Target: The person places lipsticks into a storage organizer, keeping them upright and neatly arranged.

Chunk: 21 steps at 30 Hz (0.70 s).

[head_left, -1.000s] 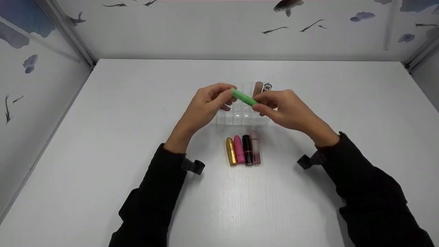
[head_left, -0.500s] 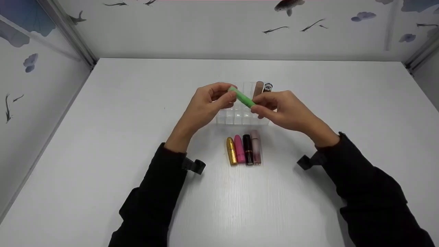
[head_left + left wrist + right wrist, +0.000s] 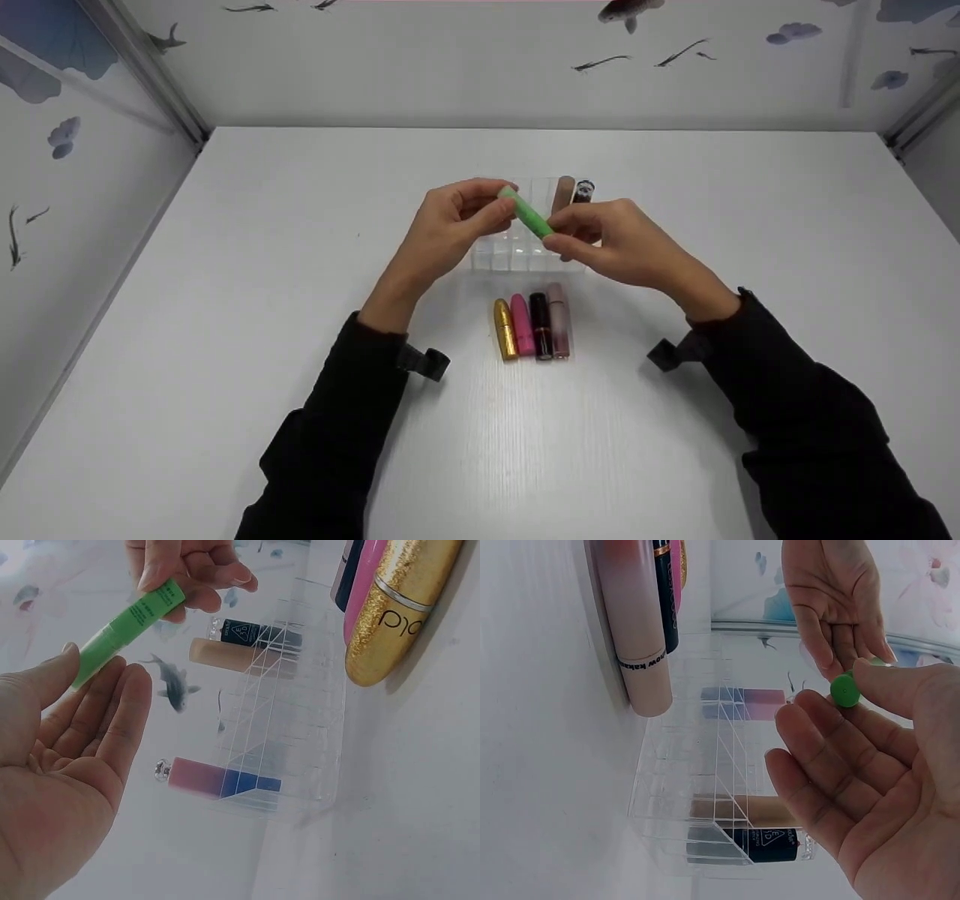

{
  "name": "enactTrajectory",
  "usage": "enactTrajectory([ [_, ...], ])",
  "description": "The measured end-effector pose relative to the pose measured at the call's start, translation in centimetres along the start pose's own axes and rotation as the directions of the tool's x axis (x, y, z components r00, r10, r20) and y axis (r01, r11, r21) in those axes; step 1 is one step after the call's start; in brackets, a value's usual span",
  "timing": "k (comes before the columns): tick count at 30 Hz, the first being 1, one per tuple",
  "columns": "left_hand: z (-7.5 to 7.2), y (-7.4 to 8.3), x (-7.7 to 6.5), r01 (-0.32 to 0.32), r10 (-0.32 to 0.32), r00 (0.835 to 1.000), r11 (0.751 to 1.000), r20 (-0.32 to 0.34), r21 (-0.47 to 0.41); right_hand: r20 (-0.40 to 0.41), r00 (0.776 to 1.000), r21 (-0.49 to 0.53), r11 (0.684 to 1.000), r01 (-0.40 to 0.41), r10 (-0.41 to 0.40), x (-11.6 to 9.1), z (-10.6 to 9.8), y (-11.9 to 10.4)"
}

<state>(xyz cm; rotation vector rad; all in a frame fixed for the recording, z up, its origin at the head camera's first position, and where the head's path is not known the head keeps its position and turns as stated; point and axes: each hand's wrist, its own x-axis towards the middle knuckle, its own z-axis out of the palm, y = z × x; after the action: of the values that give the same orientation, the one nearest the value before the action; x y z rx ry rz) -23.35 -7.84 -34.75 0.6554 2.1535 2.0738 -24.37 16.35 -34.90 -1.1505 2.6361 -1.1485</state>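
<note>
A slim green lip balm tube [image 3: 527, 215] with small print is held slantwise between both hands over a clear divided organizer [image 3: 517, 262]. My left hand [image 3: 452, 223] pinches its upper left end between thumb and fingers. At the lower right end, my right hand [image 3: 616, 240] pinches it with thumb and index finger. In the right wrist view the tube's round end [image 3: 845, 690] faces the camera, while the other fingers are extended. The organizer holds a tan tube [image 3: 225, 657], a black tube with a clear knob [image 3: 241, 633] and a pink-and-blue tube [image 3: 223, 778].
On the white table, in front of the organizer, a gold lipstick [image 3: 505, 330], a pink lipstick [image 3: 522, 325], a black lipstick [image 3: 541, 326] and a pale pink lip gloss tube [image 3: 558, 321] lie side by side. White patterned panels [image 3: 450, 67] border the table.
The green tube has turned to a steeper slant, its lower end shifting slightly left and down with my right hand. My left hand stays nearly in place; the row of lipsticks has not moved.
</note>
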Motion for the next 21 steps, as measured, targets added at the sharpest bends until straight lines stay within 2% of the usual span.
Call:
enactTrajectory([
  [5,0.1,-0.1,0.0,-0.015,0.015,1.000,0.999,-0.006,-0.031,0.027,1.000,0.019,1.000,0.012,-0.012,0.0,0.3,0.1],
  [11,0.5,-0.1,0.0,-0.032,0.032,0.999,0.999,0.000,-0.021,0.052,0.998,-0.001,1.000,0.018,-0.018,-0.1,0.5,-0.6],
  [21,0.9,-0.2,0.0,-0.044,0.045,0.998,0.998,0.036,-0.038,0.083,0.996,-0.012,0.999,0.032,-0.031,-0.1,1.3,-1.3],
])
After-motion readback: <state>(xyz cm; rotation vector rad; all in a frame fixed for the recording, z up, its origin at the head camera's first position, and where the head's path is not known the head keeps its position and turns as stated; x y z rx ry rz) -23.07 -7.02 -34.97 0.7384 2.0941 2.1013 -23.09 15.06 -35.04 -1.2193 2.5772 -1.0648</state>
